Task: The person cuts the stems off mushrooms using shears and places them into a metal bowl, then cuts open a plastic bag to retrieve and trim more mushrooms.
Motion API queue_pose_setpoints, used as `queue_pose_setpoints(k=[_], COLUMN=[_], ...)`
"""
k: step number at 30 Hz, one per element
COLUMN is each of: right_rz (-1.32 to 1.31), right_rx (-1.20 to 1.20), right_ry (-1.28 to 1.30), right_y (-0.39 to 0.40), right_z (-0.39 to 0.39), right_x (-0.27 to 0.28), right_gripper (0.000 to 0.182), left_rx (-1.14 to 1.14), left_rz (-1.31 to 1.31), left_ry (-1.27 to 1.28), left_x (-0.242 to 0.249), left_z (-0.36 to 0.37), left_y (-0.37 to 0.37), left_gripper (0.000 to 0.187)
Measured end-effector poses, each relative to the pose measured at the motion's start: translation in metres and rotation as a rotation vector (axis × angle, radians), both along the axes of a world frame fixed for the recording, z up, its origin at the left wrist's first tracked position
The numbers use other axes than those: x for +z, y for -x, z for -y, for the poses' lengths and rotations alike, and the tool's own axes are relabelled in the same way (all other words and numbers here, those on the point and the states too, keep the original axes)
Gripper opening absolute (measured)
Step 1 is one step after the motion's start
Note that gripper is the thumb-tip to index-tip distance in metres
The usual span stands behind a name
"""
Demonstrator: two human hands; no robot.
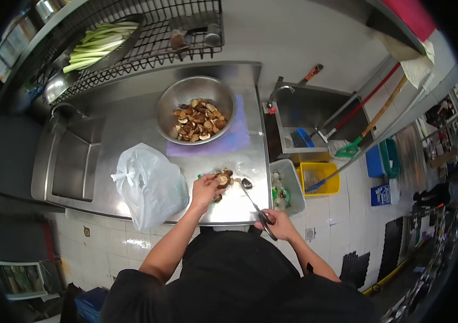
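At the left end of the steel counter [107, 191] is a sink basin [75, 164], then a knotted white plastic bag [152, 185], and farther back a steel bowl [190, 89] of cut mushrooms [201, 120] on a purple cloth [241, 130]. Near the counter's front edge, the left hand [205, 191] pinches a brown-capped mushroom [222, 180] above a few others, a dark mushroom piece [246, 183] lying just right of it by the tips of the scissors [264, 218], whose black handles the right hand [279, 224] grips. Beyond stand a grey bin [298, 184] and a yellow tub [335, 181].
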State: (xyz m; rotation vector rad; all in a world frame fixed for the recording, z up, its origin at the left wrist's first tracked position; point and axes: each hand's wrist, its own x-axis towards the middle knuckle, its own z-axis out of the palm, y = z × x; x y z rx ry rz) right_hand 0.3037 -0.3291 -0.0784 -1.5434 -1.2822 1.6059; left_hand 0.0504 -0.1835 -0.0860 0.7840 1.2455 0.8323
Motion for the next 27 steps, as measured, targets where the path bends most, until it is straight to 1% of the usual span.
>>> queue_pose_setpoints(k=[1, 2, 3, 5, 7, 8, 9, 11, 12, 13, 15, 16, 18, 20, 21, 22, 23, 25, 26, 27], right_rz=[0.003, -0.036, -0.075, -0.113, -0.15, -0.178, -0.124, -0.187, -0.283, -0.28, -0.311, -0.352, -0.324, -0.297, -0.294, -0.289, -0.289, -0.195, -0.193, -0.145], right_rx=[0.015, -0.016, -0.053, -0.012, 0.02, 0.019, 0.055, 0.01, -0.013, 0.003, -0.029, -0.032, -0.03, -0.034, -0.044, -0.054, -0.052, 0.025, 0.021, 0.055], right_ry=[-0.011, 0.01, 0.032, 0.055, -0.033, -0.052, -0.126, -0.137, -0.156, -0.178, -0.13, -0.093, -0.099, -0.097, -0.135, -0.177, -0.171, -0.143, -0.132, -0.192], right_y=[0.003, 0.008, 0.013, 0.026, 0.044, 0.055, 0.063, 0.075, 0.08, 0.082, 0.089, 0.091, 0.093, 0.094, 0.094, 0.094, 0.091, 0.087, 0.087, 0.088], right_z=[-0.001, -0.001, -0.005, -0.027, -0.056, -0.071, -0.088, -0.12, -0.135, -0.149, -0.174, -0.186, -0.207, -0.21, -0.209, -0.21, -0.211, -0.209, -0.207, -0.204], right_x=[0.0, -0.001, 0.003, 0.007, 0.005, 0.009, 0.009, 0.011, 0.016, 0.023, 0.034, 0.041, 0.047, 0.048, 0.052, 0.055, 0.052, 0.045, 0.04, 0.041], right_gripper=[0.05, 0.053, 0.055, 0.059, 0.057, 0.063, 0.058, 0.053, 0.049, 0.049, 0.045, 0.043, 0.042, 0.041, 0.041, 0.041, 0.041, 0.045, 0.045, 0.05], left_rx=[0.034, 0.036, 0.036, 0.009, 0.005, 0.007, 0.025, 0.063, 0.093, 0.104, 0.141, 0.133, 0.135, 0.136, 0.139, 0.224, 0.228, 0.118, 0.043, 0.04], left_rz=[0.146, 0.242, 0.246, 0.319, 0.317, 0.313, 0.251, 0.229, 0.204, 0.206, 0.268, 0.286, 0.28, 0.283, 0.29, 0.223, 0.223, 0.266, 0.309, 0.311], left_ry=[0.02, 0.018, 0.006, -0.068, -0.145, -0.213, -0.262, -0.375, -0.379, -0.404, -0.431, -0.426, -0.37, -0.3, -0.29, -0.269, -0.264, -0.17, -0.171, -0.159], left_x=[0.003, -0.001, 0.007, 0.022, 0.025, 0.028, 0.03, 0.045, 0.055, 0.06, 0.065, 0.067, 0.065, 0.059, 0.065, 0.068, 0.071, 0.088, 0.071, 0.071], left_z=[-0.003, -0.006, -0.009, -0.012, -0.024, -0.032, -0.043, -0.07, -0.084, -0.099, -0.127, -0.138, -0.161, -0.177, -0.178, -0.176, -0.173, -0.163, -0.173, -0.169], left_y=[0.003, 0.006, 0.005, 0.004, 0.0, -0.001, -0.002, -0.004, -0.003, -0.002, 0.001, 0.005, 0.014, 0.024, 0.028, 0.029, 0.034, 0.045, 0.052, 0.054], left_gripper=[0.031, 0.037, 0.037, 0.042, 0.043, 0.045, 0.043, 0.043, 0.043, 0.043, 0.042, 0.042, 0.041, 0.04, 0.039, 0.036, 0.036, 0.034, 0.033, 0.033])
